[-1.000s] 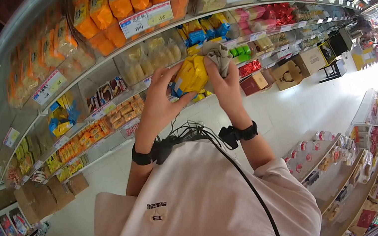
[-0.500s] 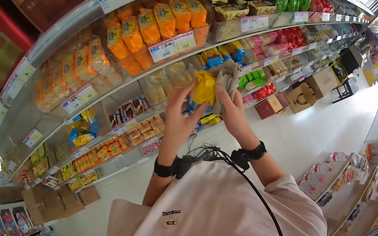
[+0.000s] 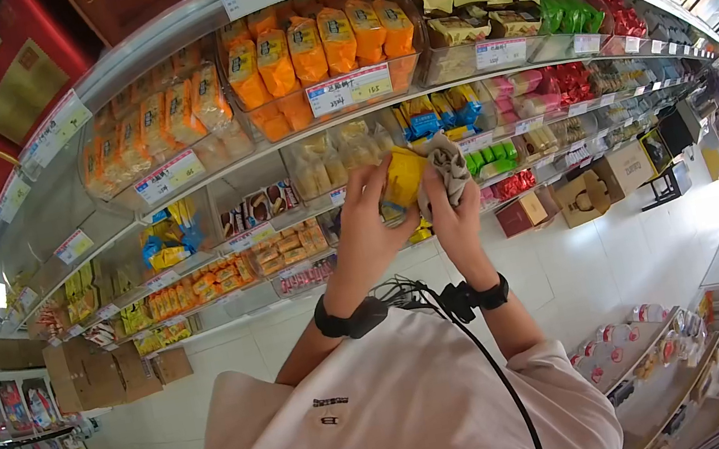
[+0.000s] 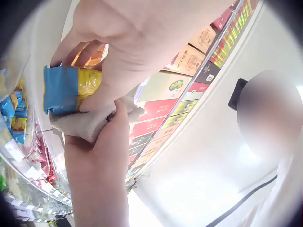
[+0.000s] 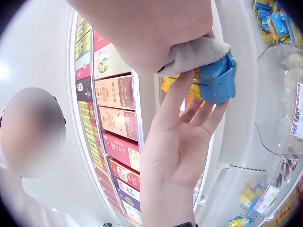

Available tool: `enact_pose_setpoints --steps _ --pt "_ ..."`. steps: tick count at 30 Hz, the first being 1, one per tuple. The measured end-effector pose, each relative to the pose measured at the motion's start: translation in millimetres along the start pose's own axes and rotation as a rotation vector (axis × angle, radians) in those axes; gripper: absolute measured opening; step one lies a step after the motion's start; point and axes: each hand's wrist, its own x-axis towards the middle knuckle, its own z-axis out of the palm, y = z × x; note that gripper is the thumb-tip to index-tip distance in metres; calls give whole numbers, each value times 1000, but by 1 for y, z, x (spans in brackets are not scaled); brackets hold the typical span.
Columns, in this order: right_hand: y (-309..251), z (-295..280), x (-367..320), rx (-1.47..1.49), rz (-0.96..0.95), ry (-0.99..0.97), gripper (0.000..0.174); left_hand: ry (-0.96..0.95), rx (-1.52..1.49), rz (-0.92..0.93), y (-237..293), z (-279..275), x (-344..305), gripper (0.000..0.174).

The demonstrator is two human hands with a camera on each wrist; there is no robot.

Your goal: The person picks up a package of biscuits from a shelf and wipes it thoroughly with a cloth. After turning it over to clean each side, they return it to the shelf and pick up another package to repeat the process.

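A yellow and blue packet (image 3: pixel 404 178) is held up before the shelves by the left hand (image 3: pixel 368 228), its fingers and thumb round the packet. In the left wrist view the packet's blue end (image 4: pixel 61 90) points away from the left hand (image 4: pixel 113 52). A grey cloth (image 3: pixel 447 172) is gripped in the right hand (image 3: pixel 458 221) and lies against the packet's side. The right wrist view shows the cloth (image 5: pixel 196 54) touching the packet (image 5: pixel 218 78), with the left hand (image 5: pixel 177 142) supporting it.
Shelf bins hold orange packets (image 3: pixel 305 49), pale packets (image 3: pixel 342 152) and blue-yellow packets (image 3: pixel 169 237). Price tags line the shelf edges. Cardboard boxes (image 3: pixel 102 371) stand on the floor at left, more boxes (image 3: pixel 581 197) at right. A black cable (image 3: pixel 501 373) hangs over the shirt.
The shelves sit lower and further right in the head view. Both hands have shifted right in that view, still holding packet and cloth; the cloth looks more bunched than half a second ago.
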Motion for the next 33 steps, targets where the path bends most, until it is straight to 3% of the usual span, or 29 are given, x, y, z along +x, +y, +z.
enact_pose_setpoints --steps 2,6,9,12,15,18,21,23,25,27,33 --pt "-4 1 -2 22 -79 -31 28 16 -9 24 -8 2 -2 66" --pt "-27 3 6 -93 -349 -172 28 -109 -263 -212 -10 -2 -1 63" --pt "-28 2 5 -188 -271 -172 30 -170 -388 -313 -4 -11 1 60" --pt "-28 -4 3 -12 133 -247 34 -202 -363 -303 -10 -16 -1 59" --pt "-32 -4 2 112 222 -235 41 -260 -384 -281 -21 -23 0 61" --pt "-33 -12 5 37 401 -199 47 -301 -481 -249 -20 -30 1 62" --pt "-30 -16 10 97 477 -209 49 -307 -627 -193 -30 -34 -1 63" --pt "-2 -18 6 36 303 -161 50 -306 -664 -195 -37 -38 -5 63" --pt "5 -18 6 178 381 -125 50 -280 -687 -140 -40 -36 -7 64" --pt "6 -18 8 524 711 -103 50 -271 -732 -129 -39 -36 -7 65" --pt "6 -18 1 512 618 -168 50 -288 -814 -162 -24 -35 -7 70"
